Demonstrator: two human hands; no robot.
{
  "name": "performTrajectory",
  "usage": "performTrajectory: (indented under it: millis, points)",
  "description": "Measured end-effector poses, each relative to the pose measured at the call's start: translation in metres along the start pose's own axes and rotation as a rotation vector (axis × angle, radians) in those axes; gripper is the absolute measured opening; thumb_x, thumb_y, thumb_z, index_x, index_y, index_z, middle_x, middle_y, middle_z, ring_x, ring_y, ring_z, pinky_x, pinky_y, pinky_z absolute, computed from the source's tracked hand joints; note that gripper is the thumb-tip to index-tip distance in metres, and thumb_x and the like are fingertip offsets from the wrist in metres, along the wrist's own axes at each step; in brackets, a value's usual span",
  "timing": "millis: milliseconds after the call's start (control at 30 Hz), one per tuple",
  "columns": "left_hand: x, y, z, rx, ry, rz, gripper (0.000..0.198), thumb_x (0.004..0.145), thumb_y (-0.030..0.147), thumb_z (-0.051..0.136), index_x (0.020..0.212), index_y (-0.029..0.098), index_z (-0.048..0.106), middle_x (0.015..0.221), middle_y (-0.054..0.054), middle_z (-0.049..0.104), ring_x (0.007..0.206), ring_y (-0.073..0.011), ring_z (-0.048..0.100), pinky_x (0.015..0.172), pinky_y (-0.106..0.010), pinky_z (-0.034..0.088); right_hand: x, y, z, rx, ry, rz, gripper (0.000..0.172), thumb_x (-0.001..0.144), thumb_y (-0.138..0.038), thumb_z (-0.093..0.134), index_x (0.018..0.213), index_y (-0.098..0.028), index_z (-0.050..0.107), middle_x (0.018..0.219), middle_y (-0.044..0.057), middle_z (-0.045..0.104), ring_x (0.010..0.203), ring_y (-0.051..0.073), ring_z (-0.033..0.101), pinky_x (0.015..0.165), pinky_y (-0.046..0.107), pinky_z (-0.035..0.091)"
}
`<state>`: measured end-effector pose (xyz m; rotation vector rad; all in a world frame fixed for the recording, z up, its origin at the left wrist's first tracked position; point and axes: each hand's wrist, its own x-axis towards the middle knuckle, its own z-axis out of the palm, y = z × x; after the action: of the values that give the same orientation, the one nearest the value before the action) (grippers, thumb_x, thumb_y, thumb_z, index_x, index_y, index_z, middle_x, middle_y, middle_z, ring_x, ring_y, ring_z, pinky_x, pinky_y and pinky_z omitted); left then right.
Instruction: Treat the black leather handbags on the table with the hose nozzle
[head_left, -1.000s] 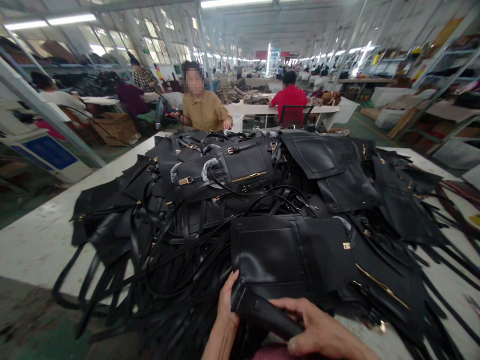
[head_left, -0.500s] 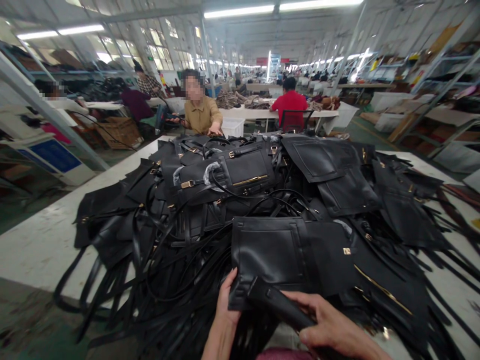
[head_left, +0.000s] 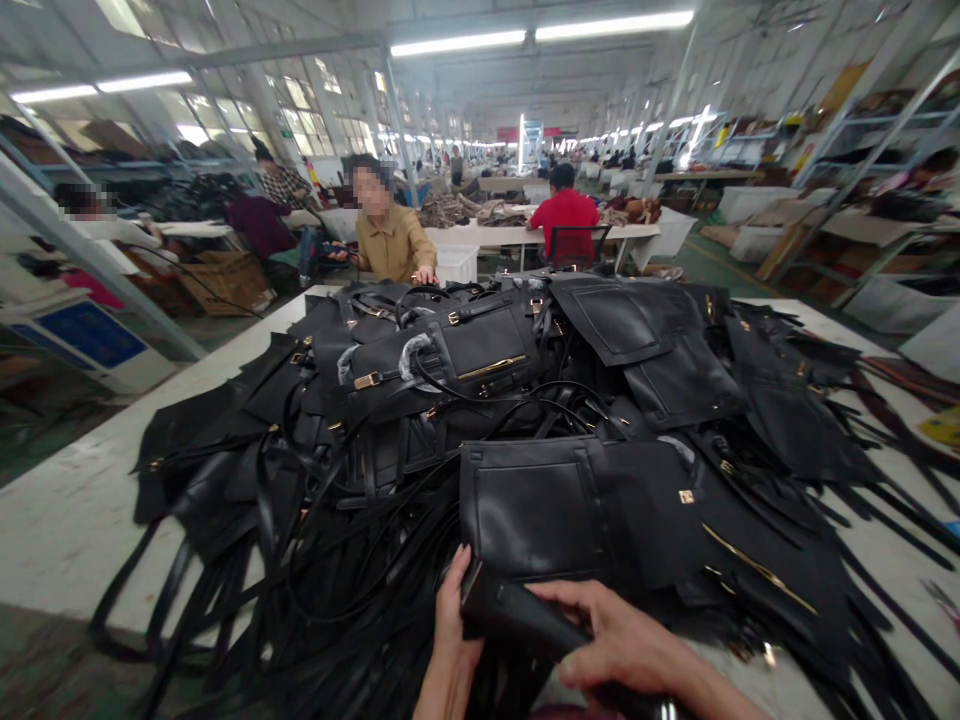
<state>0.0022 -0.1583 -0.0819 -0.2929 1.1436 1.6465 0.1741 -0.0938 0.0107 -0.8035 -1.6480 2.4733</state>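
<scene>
A flat black leather bag panel (head_left: 532, 510) with a stitched pocket lies in front of me, on top of other bag pieces. My left hand (head_left: 452, 610) is closed at its near left corner, thumb on top. In my right hand (head_left: 611, 635) is a black hand-held tool (head_left: 525, 615) with a thick body and a wide, blunt end; its exact kind is unclear. That end lies over the panel's near left corner, close to my left thumb, and hides part of the corner. A gold clasp (head_left: 687, 496) and gold zip (head_left: 757, 568) show to the right.
Black bag parts with straps (head_left: 442, 360) are heaped over the white table (head_left: 52, 510), straps hanging off its front edge. Across the table a person in a tan shirt (head_left: 394, 245) holds a blue tool, one hand at the heap. A person in red (head_left: 564, 225) sits behind.
The tool and my right hand have shifted left and slightly down, bringing the tool's end closer to my left thumb. The camera view has turned slightly right.
</scene>
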Motion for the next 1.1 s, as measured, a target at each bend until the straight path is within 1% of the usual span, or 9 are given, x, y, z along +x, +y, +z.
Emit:
performTrajectory:
  millis: [100,233,367,467,533,600,700,900,1100]
  points:
    - [0.007,0.006,0.0,0.065,0.054,0.053,0.026,0.066,0.018,0.061,0.092,0.019,0.06,0.088,0.0,0.067,0.087,-0.0143,0.06,0.08,-0.025,0.046,0.002,0.001,0.002,0.019,0.1,-0.027,0.069,0.056,-0.01,0.06,0.122,-0.021,0.045,0.082,-0.003,0.062,0.043,0.004,0.043,0.039,0.013,0.035]
    - [0.029,0.032,0.005,0.223,0.132,0.117,0.025,0.065,0.018,0.062,0.089,0.023,0.06,0.081,0.004,0.067,0.078,-0.0108,0.061,0.078,-0.023,0.045,-0.002,-0.005,-0.019,-0.009,0.443,-0.156,0.068,0.061,-0.013,0.057,0.125,-0.023,0.039,0.089,-0.001,0.06,0.042,0.004,0.044,0.038,0.015,0.035]
    - [0.045,0.063,0.007,0.414,0.062,0.107,0.02,0.06,0.018,0.063,0.08,0.019,0.061,0.069,0.001,0.064,0.061,-0.0157,0.061,0.067,-0.032,0.048,-0.043,0.001,-0.058,-0.06,0.648,-0.133,0.065,0.068,-0.02,0.054,0.129,-0.021,0.031,0.085,0.0,0.059,0.042,0.007,0.047,0.037,0.019,0.038]
    - [0.045,0.072,0.005,0.582,0.095,0.233,0.032,0.06,0.019,0.061,0.092,0.019,0.06,0.079,-0.003,0.063,0.076,-0.0211,0.06,0.076,-0.039,0.045,-0.082,0.02,-0.07,-0.105,0.721,-0.069,0.065,0.068,-0.019,0.052,0.129,-0.021,0.03,0.095,0.003,0.059,0.043,0.007,0.046,0.039,0.021,0.039]
    - [0.041,0.067,0.009,0.749,0.161,0.459,0.039,0.062,0.021,0.059,0.101,0.022,0.056,0.096,-0.005,0.06,0.096,-0.0223,0.053,0.091,-0.039,0.036,-0.101,0.034,-0.064,-0.136,0.711,-0.008,0.066,0.067,-0.017,0.051,0.13,-0.02,0.03,0.105,0.005,0.058,0.049,0.011,0.051,0.044,0.024,0.043]
    - [0.035,0.054,0.019,1.049,0.119,0.758,0.041,0.066,0.026,0.057,0.107,0.023,0.053,0.111,-0.007,0.053,0.109,-0.0226,0.044,0.098,-0.039,0.026,-0.111,0.045,-0.054,-0.185,0.68,0.034,0.066,0.065,-0.015,0.052,0.128,-0.016,0.034,0.113,0.007,0.055,0.075,0.019,0.059,0.066,0.03,0.049]
    - [0.029,0.025,0.04,1.559,-0.016,1.086,0.039,0.073,0.03,0.049,0.112,0.023,0.052,0.124,-0.012,0.045,0.12,-0.0279,0.032,0.099,-0.049,0.019,-0.113,0.056,-0.042,-0.275,0.648,0.038,0.066,0.062,-0.011,0.052,0.126,-0.014,0.04,0.123,0.007,0.049,0.114,0.026,0.041,0.099,0.035,0.029]
    - [0.035,-0.028,0.054,1.723,-0.098,1.18,0.051,0.077,0.033,0.046,0.126,0.023,0.036,0.137,-0.017,0.029,0.126,-0.034,0.02,0.095,-0.061,0.012,-0.093,0.06,-0.041,-0.383,0.655,0.031,0.069,0.058,-0.011,0.052,0.126,-0.02,0.042,0.122,0.003,0.051,0.114,0.027,0.041,0.097,0.032,0.031]
    - [0.032,-0.036,0.049,1.99,0.027,1.219,0.046,0.082,0.029,0.036,0.128,0.024,0.031,0.14,-0.014,0.022,0.128,-0.029,0.017,0.097,-0.056,0.017,-0.049,0.048,-0.045,-0.359,0.735,-0.068,0.066,0.057,-0.014,0.054,0.123,-0.019,0.046,0.097,0.002,0.063,0.084,0.022,0.058,0.074,0.027,0.047]
